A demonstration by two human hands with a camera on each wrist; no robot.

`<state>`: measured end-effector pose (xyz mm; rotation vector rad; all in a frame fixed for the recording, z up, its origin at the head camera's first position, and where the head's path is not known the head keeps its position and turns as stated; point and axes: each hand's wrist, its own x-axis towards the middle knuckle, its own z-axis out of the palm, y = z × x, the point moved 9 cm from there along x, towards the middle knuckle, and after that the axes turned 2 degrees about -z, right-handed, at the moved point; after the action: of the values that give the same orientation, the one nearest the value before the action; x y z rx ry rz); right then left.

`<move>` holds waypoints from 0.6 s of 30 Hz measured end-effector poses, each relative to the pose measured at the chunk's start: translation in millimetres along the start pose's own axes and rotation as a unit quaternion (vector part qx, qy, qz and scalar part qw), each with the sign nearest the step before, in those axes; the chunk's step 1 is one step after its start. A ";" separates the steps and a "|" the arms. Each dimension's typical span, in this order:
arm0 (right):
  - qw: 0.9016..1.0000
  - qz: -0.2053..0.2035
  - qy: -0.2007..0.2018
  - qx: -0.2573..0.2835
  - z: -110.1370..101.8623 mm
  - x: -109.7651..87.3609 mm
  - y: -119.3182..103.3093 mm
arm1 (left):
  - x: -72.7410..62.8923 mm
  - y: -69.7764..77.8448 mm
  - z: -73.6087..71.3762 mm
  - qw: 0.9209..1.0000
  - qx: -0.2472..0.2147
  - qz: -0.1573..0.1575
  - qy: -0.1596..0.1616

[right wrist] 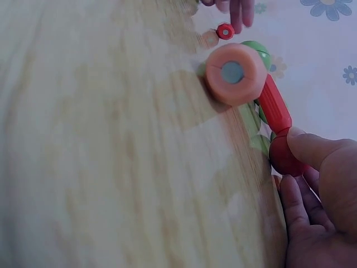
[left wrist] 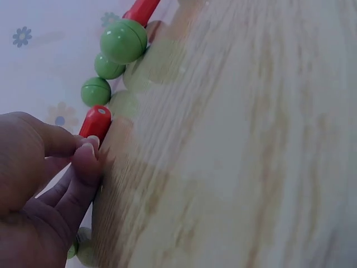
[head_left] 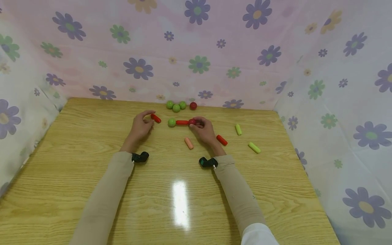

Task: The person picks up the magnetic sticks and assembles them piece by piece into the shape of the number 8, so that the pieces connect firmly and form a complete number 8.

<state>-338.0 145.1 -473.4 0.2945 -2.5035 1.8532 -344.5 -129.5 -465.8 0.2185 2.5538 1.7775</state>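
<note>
A green ball (head_left: 172, 122), a red stick (head_left: 182, 122) and a dark red ball (head_left: 192, 121) form one straight row, end to end. My right hand (head_left: 204, 130) holds the dark red ball between thumb and fingers, as the right wrist view shows from the side. To the left, my left hand (head_left: 142, 126) has thumb and index finger at the near end of another red stick (head_left: 156, 118), pinching it. In the left wrist view this stick (left wrist: 97, 121) shows a small silver disc on its far end. A peach stick (head_left: 189, 143) lies between the hands.
Several loose green balls (head_left: 176, 108) and a dark red ball (head_left: 193, 105) stand by the flowered cloth (head_left: 199, 81) at the back. Right of my right hand lie a red stick (head_left: 222, 140) and two yellow-green sticks (head_left: 238, 129). The wooden table (head_left: 159, 197) reflects light.
</note>
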 end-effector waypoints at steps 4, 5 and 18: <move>1.000 0.000 0.000 0.000 0.1 -0.1 -0.4 | 2.3 -0.8 0.7 1.000 0.029 0.000 -0.008; 1.000 0.001 0.000 0.001 0.0 -0.2 -0.4 | 2.4 -1.0 0.9 0.999 0.032 -0.001 -0.009; 1.000 0.000 -0.002 -0.002 0.1 -0.1 1.3 | -1.1 -0.9 0.0 1.000 0.017 -0.011 0.023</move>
<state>-338.1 145.4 -474.7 0.2976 -2.5100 1.8483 -343.5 -129.9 -466.7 0.1499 2.6086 1.7528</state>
